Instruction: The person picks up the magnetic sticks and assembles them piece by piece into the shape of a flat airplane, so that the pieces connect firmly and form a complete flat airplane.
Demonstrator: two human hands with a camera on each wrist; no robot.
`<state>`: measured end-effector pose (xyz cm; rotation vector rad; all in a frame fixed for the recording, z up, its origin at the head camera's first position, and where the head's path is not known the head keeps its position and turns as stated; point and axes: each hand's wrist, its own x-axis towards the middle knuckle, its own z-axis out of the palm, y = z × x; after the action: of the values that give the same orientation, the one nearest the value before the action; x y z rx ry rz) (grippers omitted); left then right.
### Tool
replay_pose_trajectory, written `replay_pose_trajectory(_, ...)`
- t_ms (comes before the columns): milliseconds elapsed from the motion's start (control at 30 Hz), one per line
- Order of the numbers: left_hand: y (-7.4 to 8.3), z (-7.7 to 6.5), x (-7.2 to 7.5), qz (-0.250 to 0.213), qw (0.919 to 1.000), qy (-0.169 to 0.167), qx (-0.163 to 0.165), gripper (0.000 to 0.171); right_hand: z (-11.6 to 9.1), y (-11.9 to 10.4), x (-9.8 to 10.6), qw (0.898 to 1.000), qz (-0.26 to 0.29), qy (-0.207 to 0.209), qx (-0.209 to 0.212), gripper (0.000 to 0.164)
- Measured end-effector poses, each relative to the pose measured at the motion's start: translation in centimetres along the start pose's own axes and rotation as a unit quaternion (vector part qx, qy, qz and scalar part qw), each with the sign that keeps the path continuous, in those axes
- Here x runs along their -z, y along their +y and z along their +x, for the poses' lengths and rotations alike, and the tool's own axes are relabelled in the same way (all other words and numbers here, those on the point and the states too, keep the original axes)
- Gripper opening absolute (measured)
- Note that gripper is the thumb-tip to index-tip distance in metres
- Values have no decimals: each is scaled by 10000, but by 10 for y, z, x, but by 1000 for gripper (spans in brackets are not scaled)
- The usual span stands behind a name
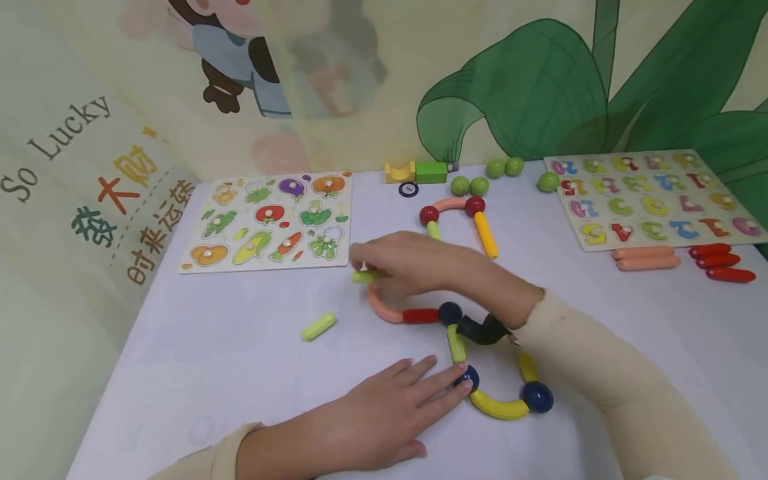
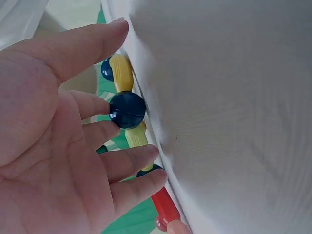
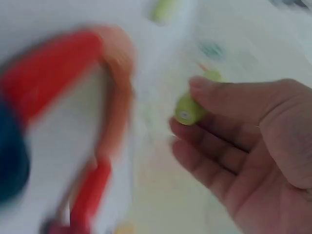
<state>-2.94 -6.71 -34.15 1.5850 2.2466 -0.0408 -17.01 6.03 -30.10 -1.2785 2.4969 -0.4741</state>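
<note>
My right hand (image 1: pixel 414 263) pinches a short light-green rod (image 3: pixel 186 110) between thumb and fingers, above a curved pink rod (image 1: pixel 384 307). That pink rod joins a red rod (image 1: pixel 421 316), which meets a dark blue ball (image 1: pixel 450 313). From this ball a green rod (image 1: pixel 457 343) leads to a second blue ball (image 1: pixel 468 379). My left hand (image 1: pixel 384 413) lies with fingers spread, its fingertips at the second ball. A curved yellow rod (image 1: pixel 499 405) links that ball to a third blue ball (image 1: pixel 537 397). My right forearm partly hides the chain.
A loose green rod (image 1: pixel 319 327) lies left of the chain. Behind it are a vegetable puzzle board (image 1: pixel 195 257), red balls (image 1: pixel 475 205) with rods, and green balls (image 1: pixel 479 186). At right are a number board (image 1: pixel 591 240), pink rods (image 1: pixel 648 264) and red rods (image 1: pixel 731 275).
</note>
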Motion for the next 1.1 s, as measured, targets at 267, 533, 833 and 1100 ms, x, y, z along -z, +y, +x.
replay_pose_trajectory(267, -1, 3, 0, 65, 9997, -202, 108, 95, -79, 71, 9, 9808, -241, 681, -1813, 28)
replay_pose_trajectory(533, 1, 2, 0, 80, 9997, -158, 141, 96, -84, 90, -4, 9778, -104, 639, -1994, 28)
replay_pose_trajectory(833, 0, 3, 0, 59, 9999, -147, 44, 95, -70, 78, 15, 9828, 37, 911, -1606, 30)
replay_pose_trajectory(1100, -1, 2, -1, -40, 10000, -62, -7, 95, -6, 21, 9, 9995, -301, 20, 16, 23)
